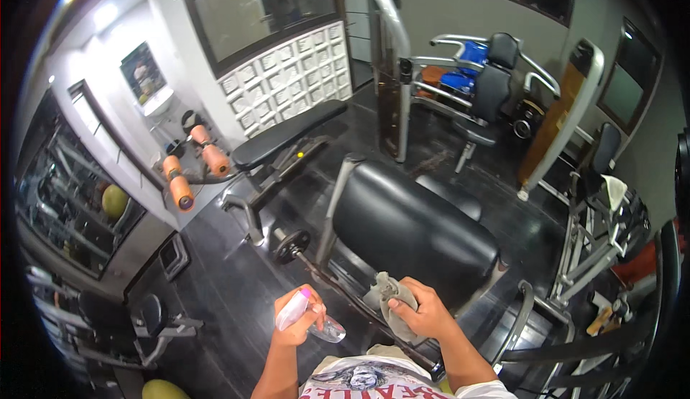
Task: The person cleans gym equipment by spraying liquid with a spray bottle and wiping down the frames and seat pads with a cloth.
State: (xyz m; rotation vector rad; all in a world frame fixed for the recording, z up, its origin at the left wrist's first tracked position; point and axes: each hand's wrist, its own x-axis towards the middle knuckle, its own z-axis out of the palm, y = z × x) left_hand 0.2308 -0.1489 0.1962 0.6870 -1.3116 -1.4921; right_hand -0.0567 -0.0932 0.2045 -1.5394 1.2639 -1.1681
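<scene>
My left hand (302, 315) grips a clear plastic spray bottle (330, 331) with a white trigger head and a pink nozzle. A crumpled grey-green cloth (398, 307) is bunched in my right hand (423, 310). Both hands are in front of my body, above a barbell (345, 291) that carries a small black weight plate (291, 246) at its far left end. Just beyond the barbell lies a wide black padded pad (409, 216) of an exercise bench, with light reflected on its surface. The cloth appears close to the pad's near edge, but I cannot tell whether they touch.
A black bench (291, 132) with orange foam rollers (180, 183) stands ahead on the left. Beyond the pad is a seated press machine (490, 86) with blue material on it. Machine frames (517, 318) line the right. A wall mirror (81, 183) is at left.
</scene>
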